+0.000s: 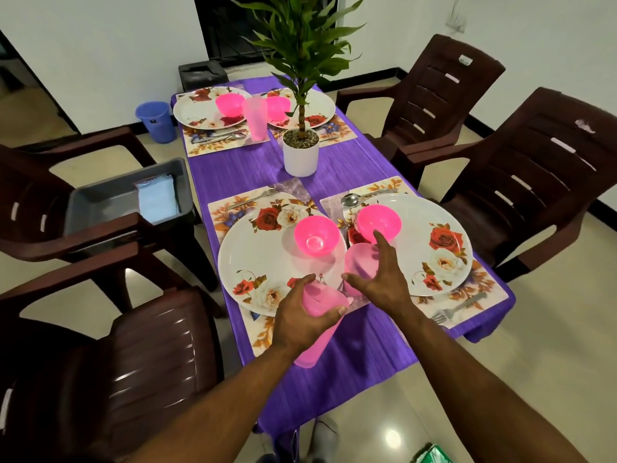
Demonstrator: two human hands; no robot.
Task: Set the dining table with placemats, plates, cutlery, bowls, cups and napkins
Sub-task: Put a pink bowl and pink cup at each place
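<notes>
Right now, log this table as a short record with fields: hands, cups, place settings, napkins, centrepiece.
left hand: left hand grips a pink cup at the near table edge
right hand: right hand open, fingers spread over a second pink cup standing between the near plates
place settings: four, each a floral plate with a pink bowl on a placemat
far cups: a cup between the far plates
napkins: white stack in a grey tub on a chair
centrepiece: potted plant
</notes>
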